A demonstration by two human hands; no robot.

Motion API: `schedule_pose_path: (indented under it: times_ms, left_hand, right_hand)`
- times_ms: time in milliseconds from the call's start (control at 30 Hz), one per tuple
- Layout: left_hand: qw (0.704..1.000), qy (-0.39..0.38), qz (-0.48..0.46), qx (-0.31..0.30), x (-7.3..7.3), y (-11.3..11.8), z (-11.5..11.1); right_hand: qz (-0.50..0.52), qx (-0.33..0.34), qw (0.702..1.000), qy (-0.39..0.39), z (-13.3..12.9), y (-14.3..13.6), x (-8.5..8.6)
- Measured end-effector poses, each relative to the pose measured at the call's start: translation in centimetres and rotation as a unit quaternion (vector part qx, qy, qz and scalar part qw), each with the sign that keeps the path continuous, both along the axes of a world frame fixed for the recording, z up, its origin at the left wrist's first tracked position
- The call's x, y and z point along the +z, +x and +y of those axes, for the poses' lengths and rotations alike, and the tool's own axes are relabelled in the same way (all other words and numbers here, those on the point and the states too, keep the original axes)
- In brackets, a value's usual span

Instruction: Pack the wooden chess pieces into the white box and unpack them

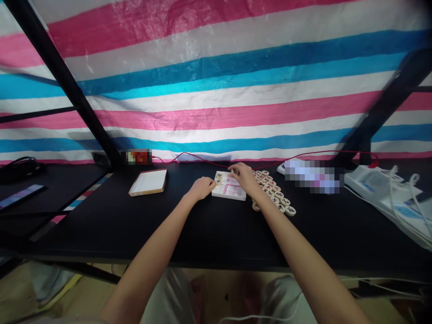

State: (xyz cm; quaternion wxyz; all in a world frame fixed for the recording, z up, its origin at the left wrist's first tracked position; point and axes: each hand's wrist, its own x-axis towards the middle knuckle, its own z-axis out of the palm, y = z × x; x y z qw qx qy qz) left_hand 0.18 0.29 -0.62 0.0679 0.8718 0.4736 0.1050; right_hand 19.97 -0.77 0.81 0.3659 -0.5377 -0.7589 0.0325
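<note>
A shallow white box (pixel 229 196) with pink-marked paper inside lies on the black table. Two round pieces (pixel 219 175) with dark characters sit in its left part. At the box's left edge rests my left hand (pixel 202 188), its fingers bent together near the lower piece; whether they grip anything is hidden. My right hand (pixel 243 175) is over the box's back right corner, pinching a round piece (pixel 235 171) with a dark character. Several round pieces (pixel 277 195) with red or black characters are grouped to the right of the box, partly behind my right forearm.
A box lid (pixel 148 182) with a white inside lies at the left. A red cable (pixel 184 153) runs along the back edge. White power strips (pixel 381 184) and cables are at the right, beside a blurred object (pixel 312 174).
</note>
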Motion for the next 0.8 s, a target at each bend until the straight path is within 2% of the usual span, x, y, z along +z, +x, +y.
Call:
schedule_pose_path:
  times_ms: [133,233,400,533,667,800]
  left_hand:
    - [1.0,0.002,-0.002,-0.005,0.1,0.0,-0.1]
    - [1.0,0.002,-0.003,-0.007,0.0,-0.1,0.0]
    - [1.0,0.001,-0.002,0.004,-0.1,0.0,0.0]
    - [1.0,0.001,-0.009,-0.002,0.0,-0.1,0.0]
    - [1.0,-0.001,-0.003,0.0,0.0,-0.1,0.0]
    - [1.0,-0.007,0.003,0.008,0.0,-0.1,0.2]
  right_hand:
    - [0.033,0.0,0.999,0.035,-0.6,0.0,0.5]
    - [0.03,-0.003,0.999,0.044,-2.4,0.8,0.6]
    - [0.034,-0.008,0.998,0.043,-7.9,3.2,0.2]
    - [0.062,-0.043,0.997,0.012,-13.0,4.7,-0.7]
    - [0.005,-0.077,0.996,0.032,-16.5,4.6,-1.6]
    - [-0.072,-0.104,0.99,0.061,-17.6,4.2,-2.0]
